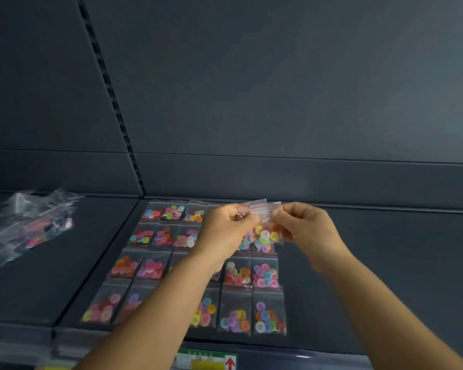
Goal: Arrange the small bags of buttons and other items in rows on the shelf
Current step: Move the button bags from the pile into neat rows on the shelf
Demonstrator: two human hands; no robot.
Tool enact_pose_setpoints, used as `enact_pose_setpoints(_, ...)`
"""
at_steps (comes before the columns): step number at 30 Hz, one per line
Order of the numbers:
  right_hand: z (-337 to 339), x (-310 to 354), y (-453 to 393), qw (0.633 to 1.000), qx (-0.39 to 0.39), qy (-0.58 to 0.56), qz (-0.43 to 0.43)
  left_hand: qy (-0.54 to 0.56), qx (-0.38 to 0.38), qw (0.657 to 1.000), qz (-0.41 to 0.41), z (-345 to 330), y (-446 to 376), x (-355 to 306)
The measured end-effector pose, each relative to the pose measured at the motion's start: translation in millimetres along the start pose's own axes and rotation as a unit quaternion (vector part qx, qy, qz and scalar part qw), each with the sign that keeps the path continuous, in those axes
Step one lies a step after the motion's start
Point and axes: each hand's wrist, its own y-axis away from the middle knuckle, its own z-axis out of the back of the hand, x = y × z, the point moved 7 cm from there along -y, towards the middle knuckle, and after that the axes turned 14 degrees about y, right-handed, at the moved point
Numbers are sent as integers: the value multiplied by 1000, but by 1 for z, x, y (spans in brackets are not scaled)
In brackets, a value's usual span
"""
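Both hands are raised above the shelf (385,263), working a small clutch of clear bags of buttons (263,235) held between them: the left hand (226,232) pinches the bags near their sealed tops, and the right hand (304,231) pinches them from the other side, fingers curled round the plastic. At least two bags seem to be in this clutch, since two strips with red lines show at the top, though the exact number cannot be told. The bags look light and limp, the thin plastic likely slippery and prone to cling to its neighbour, so peeling one off probably calls for a fingertip pinch at the flat top strip, where there are no buttons to shift; the buttons themselves are hard and will slump to the bottom, so a bag held by its top should hang straight. Nothing here seems fragile. On the shelf lie the laid-out bags (265,275) in four rows, the front three running about five across where the arms do not hide them; three bags show clearly at the left of the back row, and the rest of that row lies behind the hands. To the far left, well apart from the rows, sits a loose heap of bags (30,228) not yet sorted, too blurred to count. A green and yellow price label (206,359) is fixed to the shelf's front edge.
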Motion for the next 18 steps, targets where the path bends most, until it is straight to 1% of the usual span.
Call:
enact_pose_setpoints(2, 18, -13, -2, 1000, -22, 12, -13, -24, 6, 1000, -3, -15, -3, 2)
enact_pose_setpoints(6, 63, -37, -7, 993, -108, 42, -38, -63, 6, 998, -12, -38, -11, 6)
enact_pose_setpoints(8, 78, -49, -11, 988, -129, 63, -48, -93, 14, 996, -15, -49, -17, 11)
enact_pose_setpoints(11, 89, -65, -18, 981, -135, 122, -63, -137, 36, 990, -22, -68, -24, 19)
enact_pose_setpoints(13, 91, -75, -23, 979, -132, 141, -71, -170, 48, 984, -28, -80, -28, 24)
enact_pose_setpoints(15, 91, -78, -28, 973, -134, 179, -65, -210, 55, 975, -35, -89, -32, 27)
enact_pose_setpoints(16, 91, -78, -30, 965, -137, 215, -58, -240, 57, 968, -42, -92, -34, 27)
enact_pose_setpoints(18, 89, -75, -32, 943, -132, 302, -39, -319, 50, 943, -76, -95, -36, 26)
